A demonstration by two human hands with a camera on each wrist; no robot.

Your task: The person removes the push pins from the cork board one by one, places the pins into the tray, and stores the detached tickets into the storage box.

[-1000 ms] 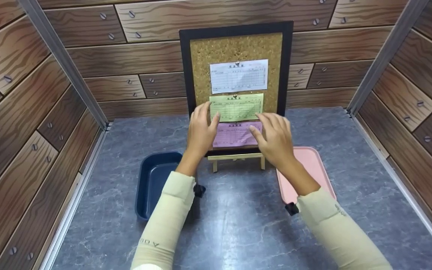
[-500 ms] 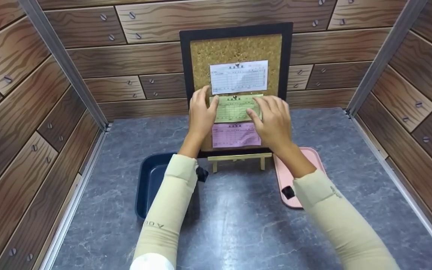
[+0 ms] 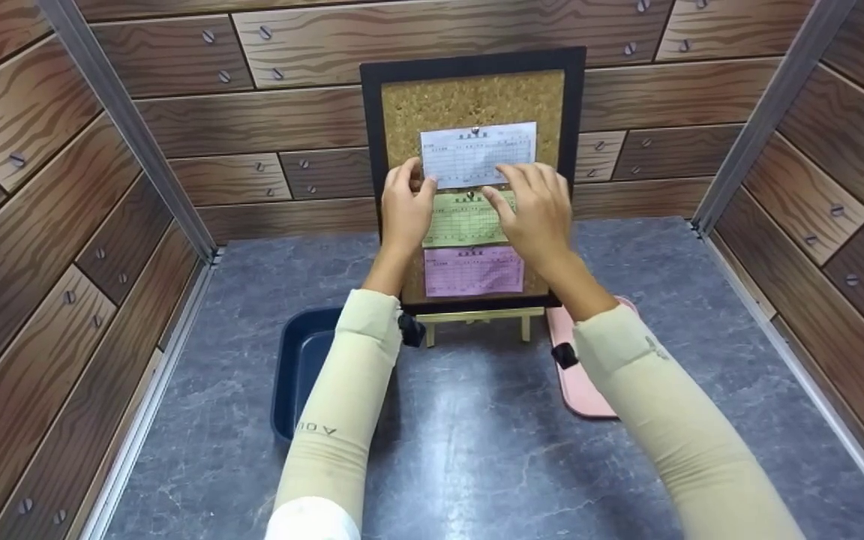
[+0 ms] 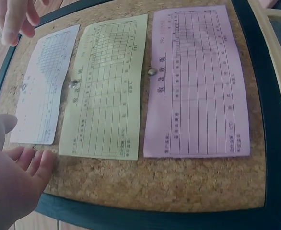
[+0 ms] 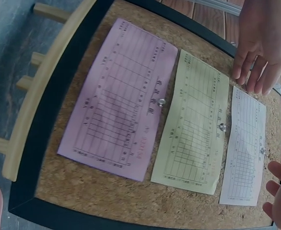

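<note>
A black-framed cork board [image 3: 447,94] leans on a small wooden easel [image 3: 477,313]. Pinned to it, one above another, are a white receipt slip [image 3: 451,154], a green slip [image 3: 462,221] and a purple slip [image 3: 473,274]. A round pin [image 5: 161,102] holds the purple slip's top edge. At the white slip's lower left corner is my left hand [image 3: 407,210], fingers loosely bent; whether it touches the paper is unclear. My right hand [image 3: 537,217] hovers before the white slip's lower right and the green slip, thumb and fingers apart, holding nothing.
A dark blue tray [image 3: 280,375] lies on the grey marbled table [image 3: 447,450] at left, partly behind my left sleeve. On the right a pink tray [image 3: 578,386] is partly covered by my right forearm. Wood-patterned walls [image 3: 267,120] enclose the table.
Both hands have moved up the board, from around the purple and green slips to the white slip's lower edge. The slips stay pinned where they were.
</note>
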